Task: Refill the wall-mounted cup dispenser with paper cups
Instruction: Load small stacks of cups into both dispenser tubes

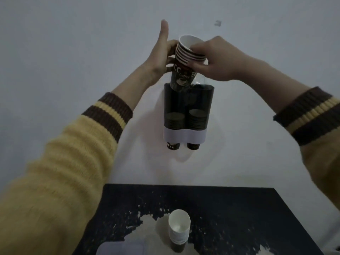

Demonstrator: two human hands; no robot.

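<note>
Cup dispenser, a dark twin-tube holder with a white band, hangs on the pale wall above a worn black surface, each tube partly filled. Both arms, in yellow sleeves with brown-striped cuffs, reach up over it. A stack of paper cups tilts with its base at the mouth of the left tube; the left hand cradles its side, thumb raised, while the right hand has its grip closed around the rims. Another cup stack stands upright on the surface below.
</note>
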